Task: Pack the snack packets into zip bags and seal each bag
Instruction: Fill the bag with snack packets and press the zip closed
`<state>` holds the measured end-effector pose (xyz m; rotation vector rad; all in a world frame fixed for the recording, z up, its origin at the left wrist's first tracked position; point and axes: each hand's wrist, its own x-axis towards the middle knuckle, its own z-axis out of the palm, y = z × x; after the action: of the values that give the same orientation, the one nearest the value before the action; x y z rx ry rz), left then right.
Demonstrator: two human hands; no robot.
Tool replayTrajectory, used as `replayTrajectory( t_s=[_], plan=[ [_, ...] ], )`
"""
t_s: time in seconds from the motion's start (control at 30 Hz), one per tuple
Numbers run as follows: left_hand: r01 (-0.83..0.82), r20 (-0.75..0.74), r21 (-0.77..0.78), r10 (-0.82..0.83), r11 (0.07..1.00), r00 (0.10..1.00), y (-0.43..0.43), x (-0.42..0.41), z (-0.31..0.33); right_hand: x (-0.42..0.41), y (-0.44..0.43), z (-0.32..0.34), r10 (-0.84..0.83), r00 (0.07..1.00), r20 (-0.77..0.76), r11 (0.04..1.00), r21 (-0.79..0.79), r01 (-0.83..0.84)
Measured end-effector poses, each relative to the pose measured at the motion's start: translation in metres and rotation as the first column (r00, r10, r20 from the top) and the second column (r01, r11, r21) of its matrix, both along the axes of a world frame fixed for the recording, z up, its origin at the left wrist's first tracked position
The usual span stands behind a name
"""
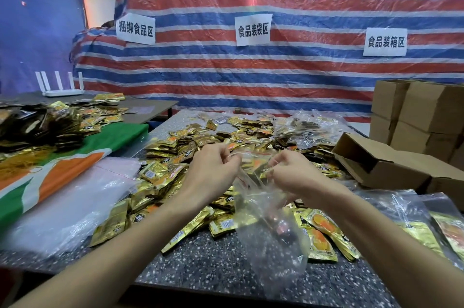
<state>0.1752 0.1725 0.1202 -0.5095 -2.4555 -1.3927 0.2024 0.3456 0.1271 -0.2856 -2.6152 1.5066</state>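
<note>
Over the speckled counter (213, 265), in front of the heap of gold snack packets (173, 177), we see a clear zip bag (266, 220) held up by its mouth. The left hand (213, 169) pinches the red-lined top edge on one side with curled fingers; the right hand (293, 172) pinches the other side likewise. The bag hangs between the wrists, its bottom near the counter. Empty bags (75, 197) lie to the left, an open cardboard box (376, 159) to the right.
</note>
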Motion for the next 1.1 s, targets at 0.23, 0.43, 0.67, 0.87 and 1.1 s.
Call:
replayTrajectory(
  t_s=[0.23,0.43,0.67,0.87,1.1],
  plan=[
    [0.095,0.189,0.027,-0.098,0.995,0.977,-0.004,-0.008,-0.002,0.001,-0.003,-0.002,0.069,0.994,0.079,0.991,0.111,-0.077],
    [0.113,0.173,-0.335,-0.057,0.935,0.983,-0.022,-0.025,0.007,-0.008,0.022,0.001,-0.047,0.997,-0.055,0.998,0.030,0.048],
    [0.486,0.253,-0.255,-0.427,0.836,0.868,-0.005,-0.017,0.007,-0.007,0.012,0.005,0.294,0.955,0.025,0.925,0.245,-0.291],
    [0.309,0.283,-0.287,-0.228,0.907,0.932,0.009,-0.025,0.008,-0.011,0.014,-0.003,0.246,0.966,0.081,0.940,0.225,-0.258],
    [0.094,0.266,-0.432,0.027,0.897,0.964,-0.018,-0.042,-0.001,-0.026,0.049,-0.029,0.033,0.996,-0.077,0.954,-0.295,-0.054]
  ],
)
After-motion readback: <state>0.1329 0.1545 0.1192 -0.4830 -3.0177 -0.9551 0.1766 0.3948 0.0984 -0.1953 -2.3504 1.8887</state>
